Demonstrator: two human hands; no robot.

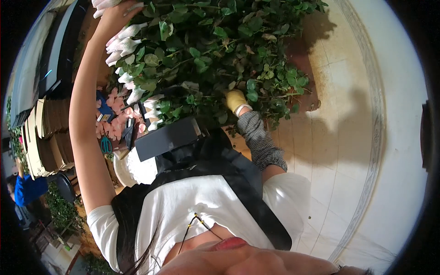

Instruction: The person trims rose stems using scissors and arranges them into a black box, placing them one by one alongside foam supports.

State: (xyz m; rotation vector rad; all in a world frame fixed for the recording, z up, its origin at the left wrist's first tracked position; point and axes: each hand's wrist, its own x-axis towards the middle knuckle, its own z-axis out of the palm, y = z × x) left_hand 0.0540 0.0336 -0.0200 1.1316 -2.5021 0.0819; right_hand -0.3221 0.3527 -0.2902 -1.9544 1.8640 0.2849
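Observation:
A thick heap of leafy green rose stems (pixel 206 50) lies across the top, their heads to the left. Those rose heads (pixel 126 46) are covered in white netting with some pink showing. At the upper left, my bare left hand (pixel 118 16) is closed around the neck of a netted rose (pixel 105 3); the frame edge cuts off part of the hand. My right hand (pixel 235 101), in a yellow glove, reaches into the leaves at the near side of the heap. Leaves hide its fingers, so its grip does not show.
Pink petals (pixel 118 121) lie scattered at the left beside teal-handled scissors (pixel 106 145). A dark box (pixel 167 138) sits close before my apron. Stacked cardboard (pixel 43 133) stands farther left, with a person in blue (pixel 30 189) beyond. Tiled floor (pixel 327 137) extends right to a white wall.

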